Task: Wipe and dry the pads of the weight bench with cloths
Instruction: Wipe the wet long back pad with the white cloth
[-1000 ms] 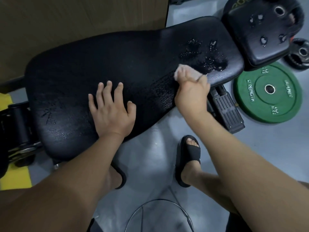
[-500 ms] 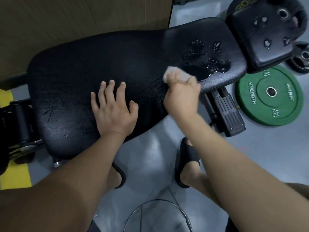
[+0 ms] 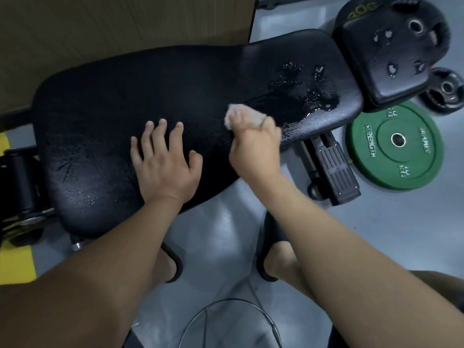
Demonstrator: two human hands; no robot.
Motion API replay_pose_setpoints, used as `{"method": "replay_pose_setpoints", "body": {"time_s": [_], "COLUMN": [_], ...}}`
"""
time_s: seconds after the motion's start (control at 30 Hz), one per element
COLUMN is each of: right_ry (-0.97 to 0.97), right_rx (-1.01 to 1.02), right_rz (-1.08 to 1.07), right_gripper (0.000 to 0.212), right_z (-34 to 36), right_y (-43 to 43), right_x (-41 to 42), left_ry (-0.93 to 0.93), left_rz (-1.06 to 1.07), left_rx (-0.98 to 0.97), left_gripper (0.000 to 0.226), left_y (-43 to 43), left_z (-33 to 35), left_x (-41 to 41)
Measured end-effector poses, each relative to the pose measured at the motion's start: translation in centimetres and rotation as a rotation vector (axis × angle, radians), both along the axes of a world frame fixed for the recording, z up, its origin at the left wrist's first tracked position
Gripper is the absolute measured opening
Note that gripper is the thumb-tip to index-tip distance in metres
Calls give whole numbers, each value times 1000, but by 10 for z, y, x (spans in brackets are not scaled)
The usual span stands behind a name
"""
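Head view, looking down at a black weight bench that runs across the upper half of the frame. Its long back pad (image 3: 125, 109) fills the centre and left. The smaller seat pad (image 3: 381, 59) sits at the upper right, with a few drops of water on it. The left hand (image 3: 167, 162) lies flat on the back pad near its lower edge, centre frame, fingers spread and straight, holding nothing. Just to its right, the right hand (image 3: 256, 149) is curled round a pale cloth (image 3: 241, 116), bunched up and pressed against the back pad. A puddle (image 3: 301, 96) with scattered beads glistens on the pad just right of the cloth, reaching toward the pad's right end. On the grey floor (image 3: 376, 247) at the right lies a green plate (image 3: 394, 144) marked STRENGTH, below the seat pad. A small dark plate (image 3: 445, 92) lies at the right edge. A wooden panel (image 3: 125, 26) fills the upper left. A foot in a black sandal (image 3: 271, 232) stands below the bench.
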State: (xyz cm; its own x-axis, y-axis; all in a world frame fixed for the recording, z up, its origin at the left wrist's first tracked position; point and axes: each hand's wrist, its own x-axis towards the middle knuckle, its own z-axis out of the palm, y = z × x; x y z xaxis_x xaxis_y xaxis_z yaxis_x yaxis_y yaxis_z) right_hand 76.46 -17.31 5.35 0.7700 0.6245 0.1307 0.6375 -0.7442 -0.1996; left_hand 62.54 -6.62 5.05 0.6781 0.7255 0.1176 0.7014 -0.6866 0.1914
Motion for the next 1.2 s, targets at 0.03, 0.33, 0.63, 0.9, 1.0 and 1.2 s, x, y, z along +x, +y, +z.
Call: {"method": "replay_pose_setpoints", "body": {"time_s": [0.03,0.33,0.63,0.9,1.0,1.2], "right_ry": [-36,-76,-83,12,-11,-23], "right_rx": [-5,-44,127,165,155,12], "right_rz": [66,-94,281,153,399,23], "right_gripper": [57,60,53,62,54,66], "right_z": [-2,1,-6,-3,-9,-3], "right_y": [-3,-41,-25,1,-4,-14], "right_x": [-5,67,49,19,15,87], "left_ry": [-5,-5,-8,-4,1,-1], "left_rz": [-1,3,-4,-1,1,-6], "left_rx": [-3,-10,2,15,17,25], "left_gripper": [60,60,60,59,59,59], "left_y": [0,2,2,2,2,3], "left_z": [0,0,1,0,0,-1], "left_x": [0,0,0,1,1,1]}}
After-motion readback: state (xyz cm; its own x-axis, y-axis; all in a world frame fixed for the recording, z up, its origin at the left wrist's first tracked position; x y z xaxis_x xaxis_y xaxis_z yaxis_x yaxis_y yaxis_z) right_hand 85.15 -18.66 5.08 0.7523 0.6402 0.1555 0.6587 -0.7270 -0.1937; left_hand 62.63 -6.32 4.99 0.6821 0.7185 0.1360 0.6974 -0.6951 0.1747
